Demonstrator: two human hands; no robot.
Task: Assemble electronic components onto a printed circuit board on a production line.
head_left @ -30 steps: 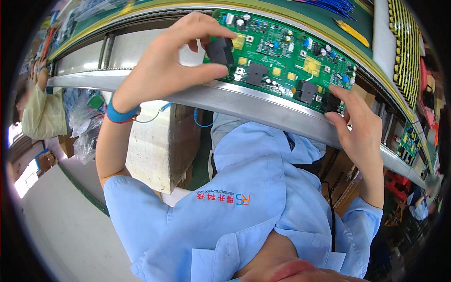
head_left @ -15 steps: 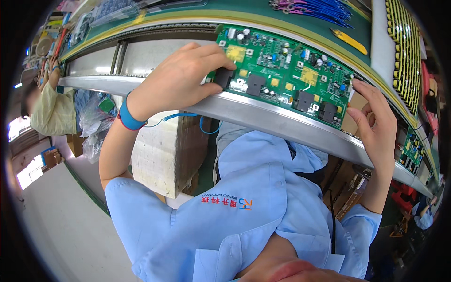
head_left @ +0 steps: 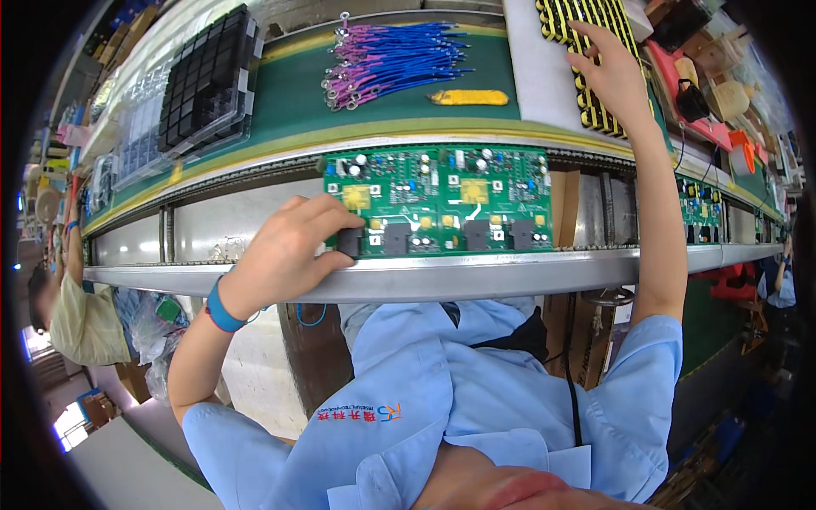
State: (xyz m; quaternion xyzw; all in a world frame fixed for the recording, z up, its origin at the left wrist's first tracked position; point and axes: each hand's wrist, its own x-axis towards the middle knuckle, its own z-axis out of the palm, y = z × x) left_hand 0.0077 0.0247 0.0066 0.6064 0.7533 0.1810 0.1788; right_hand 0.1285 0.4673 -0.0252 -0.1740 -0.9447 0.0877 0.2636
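A long green circuit board (head_left: 442,204) lies across the metal rails in front of me, carrying black blocks, yellow patches and small capacitors. My left hand (head_left: 297,246) grips its left end, fingers and thumb around a black block (head_left: 349,242) at the corner. Up at the far right, my right hand (head_left: 608,76) reaches over rows of black-and-yellow parts (head_left: 599,106) on a white foam sheet (head_left: 544,76). Its index finger and thumb are apart at the left edge of those rows, and nothing shows between them.
Beyond the rails, a green mat holds a bundle of blue wires with ring terminals (head_left: 391,64) and a yellow cutter (head_left: 469,98). Black trays (head_left: 208,76) stand far left. More boards (head_left: 699,212) sit on the rails at right. Another person (head_left: 85,314) is at far left.
My right hand has left the board's right end and moved up and away to the black-and-yellow parts. My left hand stays on the board's left end. The view has turned.
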